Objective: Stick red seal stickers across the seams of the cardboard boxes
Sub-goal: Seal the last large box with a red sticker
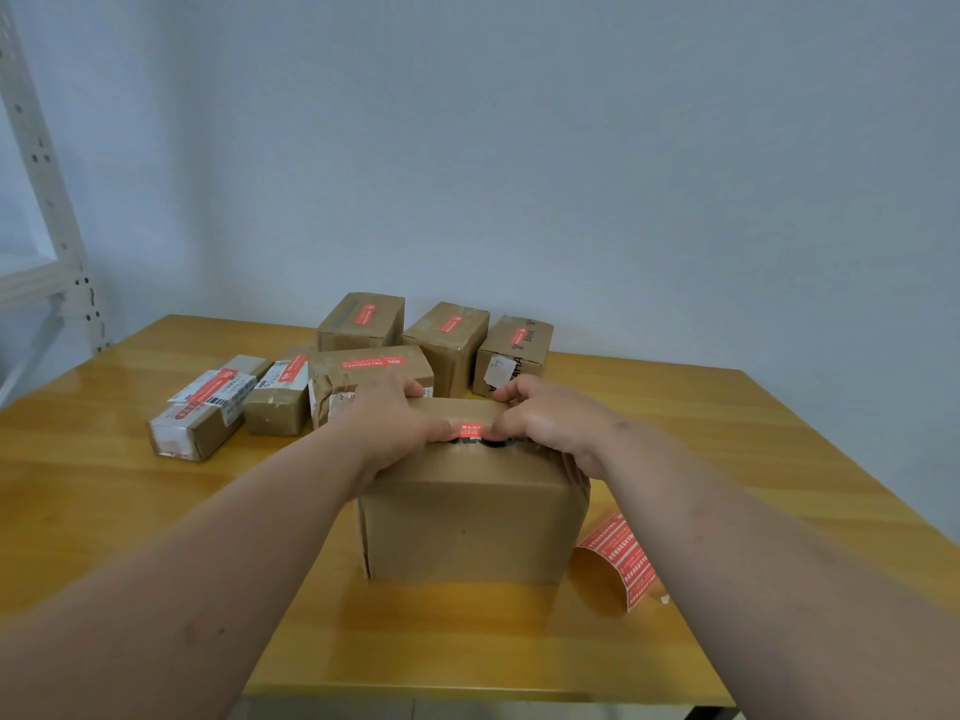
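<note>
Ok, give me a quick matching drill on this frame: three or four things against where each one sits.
Things:
1. large brown cardboard box
2. red seal sticker
3. curled sheet of red stickers
4. white metal shelf frame

Places:
A. on the table, right of the large box
B. far left, beside the table
C. nearest, under both hands
D. atop the large box, between the hands

Pairs: 1-C, 2-D, 3-A, 4-B

I am counting seven cardboard boxes on the bench (156, 511): one near box (470, 517) under my two hands, left hand (387, 426) and right hand (550, 423), and six far ones. I am seeing one sticker sheet (618, 558) at right.
</note>
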Tool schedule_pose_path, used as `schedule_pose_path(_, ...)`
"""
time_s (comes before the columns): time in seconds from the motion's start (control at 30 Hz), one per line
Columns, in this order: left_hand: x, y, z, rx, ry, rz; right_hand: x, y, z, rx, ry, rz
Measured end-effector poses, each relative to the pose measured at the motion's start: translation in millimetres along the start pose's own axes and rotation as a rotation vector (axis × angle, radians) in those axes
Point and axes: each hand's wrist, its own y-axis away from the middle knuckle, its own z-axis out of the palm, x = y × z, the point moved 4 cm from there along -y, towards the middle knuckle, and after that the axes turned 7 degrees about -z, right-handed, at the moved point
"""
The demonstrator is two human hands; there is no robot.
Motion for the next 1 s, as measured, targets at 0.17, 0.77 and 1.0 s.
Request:
schedule_pose_path(0.17,-3.6,1.5,-0.2,-0.084,0.101,-0.035,1.1,3.1,-4.0,-0.05,-0.126,-0.004)
schedule_pose_path(0.77,-2.6,-1.5,0.5,-0.037,0.108,0.014,5.4,-5.5,0.2,0.103,-0.083,-0.009)
schedule_pose_path(1.0,-6.5,-1.6,1.7,-0.011,0.032,0.062,2.0,2.7,7.3,0.081,-0.016,-0.019)
